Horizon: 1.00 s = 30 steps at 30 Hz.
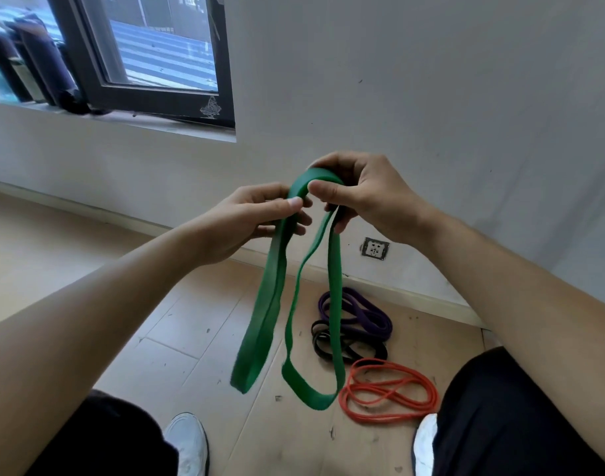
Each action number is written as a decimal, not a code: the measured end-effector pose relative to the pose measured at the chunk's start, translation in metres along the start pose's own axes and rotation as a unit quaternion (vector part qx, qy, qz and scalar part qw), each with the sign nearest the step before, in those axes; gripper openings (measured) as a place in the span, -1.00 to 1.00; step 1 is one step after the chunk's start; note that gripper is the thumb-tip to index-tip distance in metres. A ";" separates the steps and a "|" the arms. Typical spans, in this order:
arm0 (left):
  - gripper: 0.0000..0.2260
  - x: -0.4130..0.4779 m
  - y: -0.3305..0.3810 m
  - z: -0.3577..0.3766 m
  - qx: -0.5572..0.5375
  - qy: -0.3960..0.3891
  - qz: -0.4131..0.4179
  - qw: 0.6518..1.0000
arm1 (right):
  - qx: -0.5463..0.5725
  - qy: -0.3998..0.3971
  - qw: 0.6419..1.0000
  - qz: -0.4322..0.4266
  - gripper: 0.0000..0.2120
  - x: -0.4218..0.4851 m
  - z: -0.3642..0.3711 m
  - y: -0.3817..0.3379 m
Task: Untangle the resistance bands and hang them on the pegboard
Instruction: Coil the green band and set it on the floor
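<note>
My left hand (256, 218) pinches the green band (267, 304) just below its top fold. My right hand (366, 197) curls round the fold itself, so both loops hang free above the floor (191, 321) and I can judge the twist. Beyond them, near the wall's foot, the purple band (376, 316), black band (369, 348) and orange band (383, 388) lie heaped together, probably tangled. No pegboard shows.

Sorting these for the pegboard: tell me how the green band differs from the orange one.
The green band is wide and flat; the orange band is thin, almost cord-like. The green band is held up, pinched by the left hand and right hand, and hangs in long loops; the orange band lies coiled on the floor, untouched. Both are doubled over on themselves.
</note>
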State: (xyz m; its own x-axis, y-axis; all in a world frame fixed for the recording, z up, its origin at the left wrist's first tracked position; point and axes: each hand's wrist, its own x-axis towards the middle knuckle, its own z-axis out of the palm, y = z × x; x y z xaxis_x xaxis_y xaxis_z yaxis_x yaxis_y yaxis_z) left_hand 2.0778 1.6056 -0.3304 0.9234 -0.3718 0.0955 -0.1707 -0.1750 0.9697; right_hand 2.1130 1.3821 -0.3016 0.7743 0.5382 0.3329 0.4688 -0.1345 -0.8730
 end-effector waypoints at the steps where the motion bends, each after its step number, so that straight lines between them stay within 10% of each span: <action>1: -0.61 0.000 -0.001 0.001 0.002 -0.006 -0.004 1.000 | -0.002 0.004 1.000 -0.007 -0.74 0.000 0.000 -0.002; 13: -0.55 0.011 -0.009 0.063 -0.024 0.024 0.048 0.998 | -0.059 0.003 0.998 -0.034 -0.71 -0.009 -0.021 -0.017; 30: -0.75 0.029 -0.047 0.100 0.060 -0.075 -0.042 0.995 | 0.223 0.178 0.957 -0.055 -0.92 -0.013 -0.065 -0.016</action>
State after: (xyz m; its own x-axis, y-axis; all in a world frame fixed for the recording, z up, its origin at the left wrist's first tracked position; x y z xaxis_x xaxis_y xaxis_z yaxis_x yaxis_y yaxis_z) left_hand 2.0777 1.5116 -0.3958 0.8763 -0.4810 -0.0274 -0.1434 -0.3146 0.9383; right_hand 2.1234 1.3229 -0.2691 0.8643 0.1997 0.4617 0.3885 0.3179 -0.8649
